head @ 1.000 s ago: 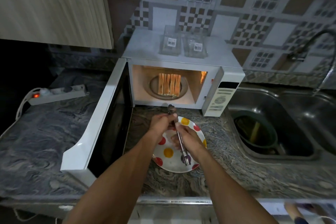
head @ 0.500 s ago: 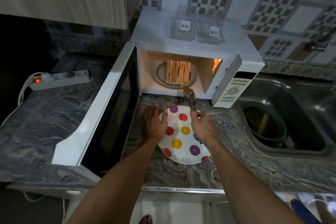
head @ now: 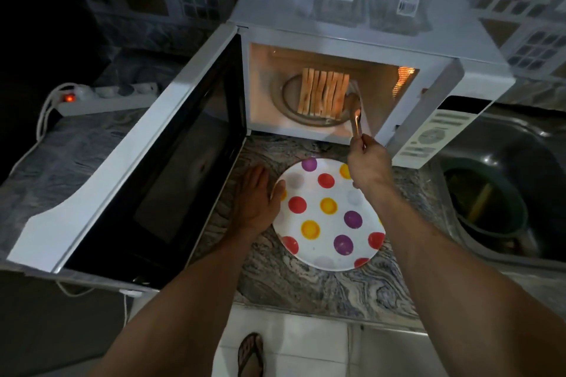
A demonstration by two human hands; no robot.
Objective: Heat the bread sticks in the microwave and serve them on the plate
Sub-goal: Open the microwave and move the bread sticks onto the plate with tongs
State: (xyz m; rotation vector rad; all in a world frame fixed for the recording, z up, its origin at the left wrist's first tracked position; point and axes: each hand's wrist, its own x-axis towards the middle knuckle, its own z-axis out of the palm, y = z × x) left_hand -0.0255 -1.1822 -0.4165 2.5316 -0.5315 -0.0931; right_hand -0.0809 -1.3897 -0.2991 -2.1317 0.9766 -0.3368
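Right hand (head: 369, 162) pinches tongs (head: 355, 115) just beside the sticks (head: 324, 95) in the microwave (head: 337, 40); probably light, brittle, best nipped mid-length; left hand (head: 255, 196) flat beside the plate (head: 329, 239).

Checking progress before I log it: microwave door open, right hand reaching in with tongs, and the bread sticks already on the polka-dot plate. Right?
Not quite. In the head view the bread sticks lie on the turntable inside the microwave; the polka-dot plate is bare. Otherwise correct: door open, right hand holds tongs inside.

Tongs (head: 355, 115) now inside microwave (head: 352, 46)
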